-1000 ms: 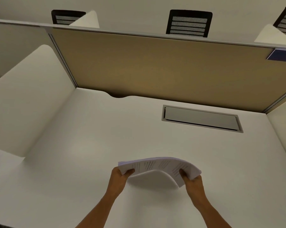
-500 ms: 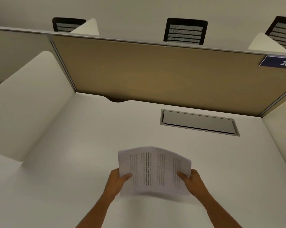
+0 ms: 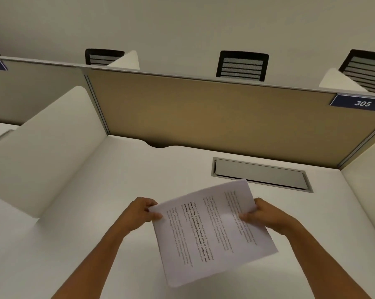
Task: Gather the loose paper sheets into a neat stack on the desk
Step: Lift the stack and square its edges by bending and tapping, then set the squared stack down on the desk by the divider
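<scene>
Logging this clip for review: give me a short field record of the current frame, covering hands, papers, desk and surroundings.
left hand: grips the stack's left edge
right hand: grips the right edge
paper stack: printed sheets, held skewed over the desk
desk: white, no loose sheets visible
cable hatch: closed, beyond the stack
divider panel: tan, number plate reads 305

Tan partition point(image 3: 214, 117), blue 305 sign point(image 3: 360, 103), grey cable hatch point(image 3: 260, 174), 3 chairs behind.

The white bench point(image 3: 117, 190) lies bare and open on all sides of the held sheets; a tan back partition point(image 3: 203, 117), white side dividers point(image 3: 42, 152) and a flush grey cable hatch point(image 3: 259, 174) bound it
</scene>
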### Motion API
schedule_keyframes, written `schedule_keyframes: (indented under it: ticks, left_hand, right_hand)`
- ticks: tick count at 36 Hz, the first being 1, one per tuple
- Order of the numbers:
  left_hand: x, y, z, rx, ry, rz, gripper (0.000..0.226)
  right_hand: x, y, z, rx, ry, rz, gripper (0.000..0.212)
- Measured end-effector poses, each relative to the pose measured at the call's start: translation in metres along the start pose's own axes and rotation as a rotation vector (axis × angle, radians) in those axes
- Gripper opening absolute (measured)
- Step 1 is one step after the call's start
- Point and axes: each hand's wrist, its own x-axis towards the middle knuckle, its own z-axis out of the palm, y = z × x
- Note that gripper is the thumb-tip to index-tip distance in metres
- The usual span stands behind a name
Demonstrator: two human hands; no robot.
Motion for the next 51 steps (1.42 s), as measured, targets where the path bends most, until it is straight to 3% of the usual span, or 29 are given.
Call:
schedule_keyframes:
  ticks: [5, 9, 14, 23, 31, 36, 41, 45, 51]
  left_hand:
    - [-0.012, 0.025, -0.005, 0.255, -0.145, 0.013, 0.012]
    - [-0.025, 0.059, -0.002, 0.217, -0.296, 0.058, 0.015]
    - [-0.029, 0.081, 0.008, 0.132, -0.345, 0.069, 0.022]
    - [-0.028, 0.071, 0.016, -0.044, -0.224, 0.127, 0.018]
    - [-0.035, 0.06, 0.006, -0.271, -0.138, 0.137, 0.022]
    - [-0.036, 0.051, 0.0, -0.388, -0.046, 0.131, 0.021]
    - [-0.032, 0.038, 0.001, -0.506, 0.053, 0.088, 0.018]
    - [-0.027, 0.031, 0.0, -0.557, 0.134, 0.043, 0.014]
    - [-0.017, 0.017, -0.013, -0.5, 0.223, 0.0, 0.015]
  right_hand:
    - [-0.001, -0.017, -0.006, -0.084, -0.065, -0.005, 0.046]
    - [0.002, -0.03, -0.005, -0.157, -0.117, -0.006, 0.044]
    - [0.011, -0.043, -0.008, -0.177, -0.173, -0.004, 0.032]
    - [0.017, -0.063, -0.019, -0.116, -0.167, -0.029, 0.015]
    - [0.014, -0.068, -0.039, 0.04, -0.084, -0.069, 0.039]
    - [0.014, -0.063, -0.042, 0.237, 0.009, -0.062, 0.027]
    - [0.029, -0.053, -0.015, 0.436, 0.055, -0.031, 0.023]
    - [0.043, -0.048, 0.022, 0.48, 0.05, -0.006, 0.023]
    - [0.065, -0.044, 0.071, 0.487, 0.174, 0.068, 0.022]
